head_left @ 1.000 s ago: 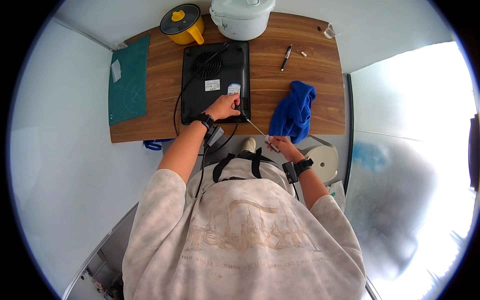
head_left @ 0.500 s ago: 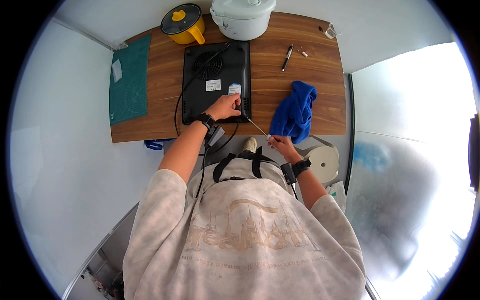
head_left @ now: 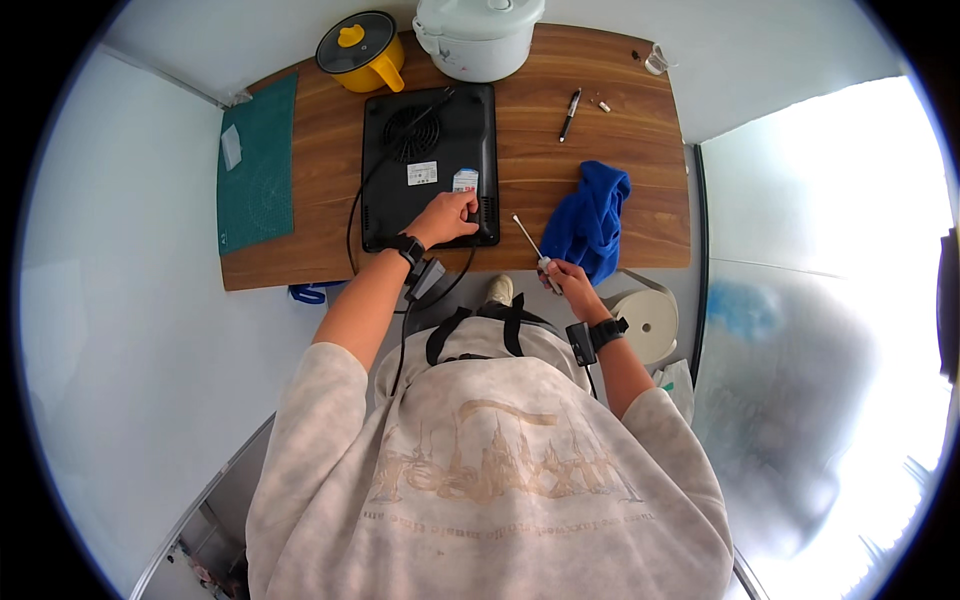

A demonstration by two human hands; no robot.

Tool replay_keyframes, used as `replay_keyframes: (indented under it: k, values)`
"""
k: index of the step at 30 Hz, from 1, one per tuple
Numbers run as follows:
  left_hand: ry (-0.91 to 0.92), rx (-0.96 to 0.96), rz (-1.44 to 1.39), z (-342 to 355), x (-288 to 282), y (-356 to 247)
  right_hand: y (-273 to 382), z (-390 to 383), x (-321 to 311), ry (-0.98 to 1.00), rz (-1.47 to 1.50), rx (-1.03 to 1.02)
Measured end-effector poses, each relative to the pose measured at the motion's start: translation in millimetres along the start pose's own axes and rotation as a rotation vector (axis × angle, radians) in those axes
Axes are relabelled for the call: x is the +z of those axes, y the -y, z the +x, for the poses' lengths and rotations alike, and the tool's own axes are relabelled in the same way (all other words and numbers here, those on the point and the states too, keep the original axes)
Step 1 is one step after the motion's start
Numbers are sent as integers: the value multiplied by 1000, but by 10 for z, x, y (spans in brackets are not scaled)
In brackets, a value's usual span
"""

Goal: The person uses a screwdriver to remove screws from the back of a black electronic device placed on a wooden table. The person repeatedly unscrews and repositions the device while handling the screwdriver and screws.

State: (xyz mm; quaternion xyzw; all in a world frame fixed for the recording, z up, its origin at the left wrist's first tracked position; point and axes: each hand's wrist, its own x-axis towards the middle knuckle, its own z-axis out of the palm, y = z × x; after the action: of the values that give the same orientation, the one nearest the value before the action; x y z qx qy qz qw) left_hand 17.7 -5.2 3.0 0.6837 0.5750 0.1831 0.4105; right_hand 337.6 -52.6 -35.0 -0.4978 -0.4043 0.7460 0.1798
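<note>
A flat black induction cooker [head_left: 395, 205] lies with its vented underside up at the table's near edge. Its round fan grille and white labels show. My left hand [head_left: 446, 218] rests at its near right part, fingers curled and closed; whatever they pinch, if anything, is hidden. In my right hand [head_left: 568, 277] is a screwdriver [head_left: 530, 238], gripped by its pale handle. The shaft points up and left, its tip apart from the cooker, over the bare wood to the right. A crumpled blue cloth [head_left: 590, 220] lies just beyond my right hand.
The cooker's black cord [head_left: 368, 178] crosses it and hangs off the near edge. Behind stand a yellow pot [head_left: 360, 75] and a white lidded cooker [head_left: 485, 50]. A green cutting mat [head_left: 265, 190] lies left; a pen [head_left: 570, 115] and a small cup [head_left: 656, 62] lie right.
My right hand has drawn the screwdriver away from the induction cooker's near right corner, to the right, and its tip now points more upward. My left hand has stayed in about the same place.
</note>
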Motion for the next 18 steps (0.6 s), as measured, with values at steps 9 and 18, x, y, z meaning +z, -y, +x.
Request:
replay_keyframes:
  k: [9,18]
  values:
    - [11,-16,13,21,-49,-93,-94,-170,-136,25,-181,7]
    - [9,-22,15,38,-52,-93,-53,-133,-152,-6,-203,-11]
